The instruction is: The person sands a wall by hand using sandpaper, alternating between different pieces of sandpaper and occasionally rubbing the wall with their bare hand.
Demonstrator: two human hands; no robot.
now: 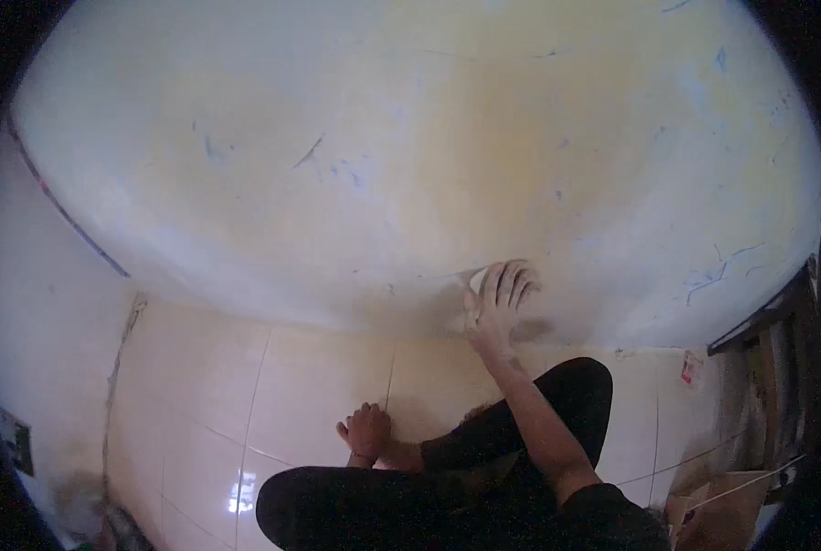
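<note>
A: How is the right hand [502, 286] posed?
B: The forearm, bare below a black sleeve [612, 516], extends from the lower right; the hand lies against the wall [337, 211] near its base, fingers bent side by side, thumb toward the left.

A: And the left hand [368, 430]?
B: Low beside the bent leg [364, 500], fingers slightly curled, thumb apart from them. Contact with the floor [199, 376] cannot be determined.

A: Describe the surface and room.
B: Wall: whitish with yellow patches, bluish chips and fine cracks. Floor: glossy pale tiles with visible joints. Right: a dark wooden frame [777, 367], a cardboard box [727, 510] below, and a red-and-white packet [691, 368] near the wall's foot.

A: Where is the held object?
B: A small white piece [478, 280], type indeterminate, is clamped between the right thumb and fingers. Its exposed part shows at the hand's left side, close to the wall; the fingers hide the remainder.
</note>
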